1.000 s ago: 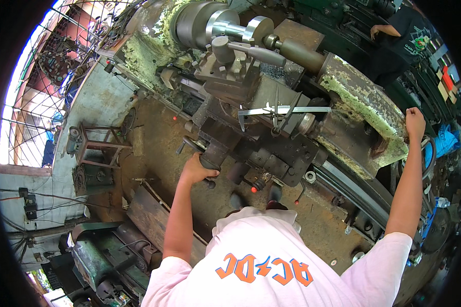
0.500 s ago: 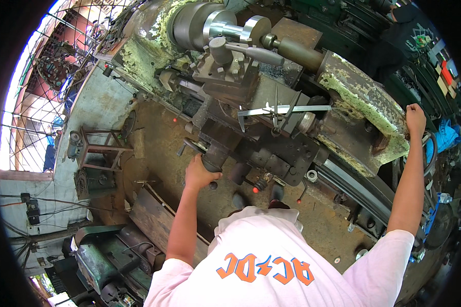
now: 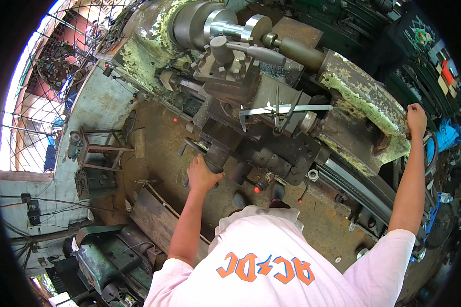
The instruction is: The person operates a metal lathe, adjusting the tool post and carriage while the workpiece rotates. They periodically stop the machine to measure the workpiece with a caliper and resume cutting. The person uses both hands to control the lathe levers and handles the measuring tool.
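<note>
A big old lathe [image 3: 343, 102] fills the middle of the view, running from upper left to right, its green paint flaking and its body dark with grime. A wide, rusty metal floor plate [image 3: 159, 148] spreads below and to the left of it. The person's pale shirt [image 3: 271, 266] with orange lettering takes up the lower middle, and both bare forearms reach up from it toward the machine.

At the top of the lathe sits the shiny round chuck [image 3: 197, 23] with a bright metal workpiece [image 3: 235, 28] held in it. Just below that stands the dark square tool block [image 3: 225, 69] with a long handle pointing right. A steel caliper [image 3: 281, 109] lies flat across the carriage, with a pair of dividers resting over it.

The left hand [image 3: 202, 175] is curled around a dark handwheel [image 3: 215, 156] at the front of the carriage, fingers wrapped over its lower side, so the wheel is mostly covered from below. The handwheel sits at the left end of the carriage front, just above the floor plate.

The right hand [image 3: 416, 115] is closed in a fist at the far right end of the lathe, beside a dark ring-shaped wheel [image 3: 431, 151]; the grip is too small to tell exactly what it clasps.

A small red knob [image 3: 257, 189] shows below the carriage, near the shirt collar.
</note>
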The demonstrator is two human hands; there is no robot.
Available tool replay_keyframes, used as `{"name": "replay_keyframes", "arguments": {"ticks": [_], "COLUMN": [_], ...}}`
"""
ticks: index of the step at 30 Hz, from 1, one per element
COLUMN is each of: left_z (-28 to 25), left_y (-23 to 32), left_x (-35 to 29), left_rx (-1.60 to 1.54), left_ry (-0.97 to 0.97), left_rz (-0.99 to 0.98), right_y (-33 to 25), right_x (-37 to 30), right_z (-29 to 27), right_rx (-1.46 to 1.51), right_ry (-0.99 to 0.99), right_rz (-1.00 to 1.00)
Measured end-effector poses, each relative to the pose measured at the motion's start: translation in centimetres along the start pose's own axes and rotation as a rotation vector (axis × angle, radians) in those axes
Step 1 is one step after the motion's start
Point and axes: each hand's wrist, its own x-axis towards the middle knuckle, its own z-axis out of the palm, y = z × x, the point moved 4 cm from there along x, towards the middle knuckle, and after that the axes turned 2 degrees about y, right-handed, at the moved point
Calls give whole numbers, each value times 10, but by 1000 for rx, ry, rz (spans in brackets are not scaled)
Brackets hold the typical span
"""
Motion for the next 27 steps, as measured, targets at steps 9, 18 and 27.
{"name": "replay_keyframes", "arguments": {"ticks": [9,18,27], "left_z": [7,14,18], "left_y": [4,6,11], "left_x": [-8,-14,-20], "left_rx": [77,82,174], "left_ry": [65,167,242], "left_rz": [-4,22,83], "right_y": [3,1,0], "right_x": [3,1,0], "right_z": [2,1,0], "right_rx": [-11,-14,-14], "right_ry": [4,-10,2], "right_rz": [-20,5,-18]}}
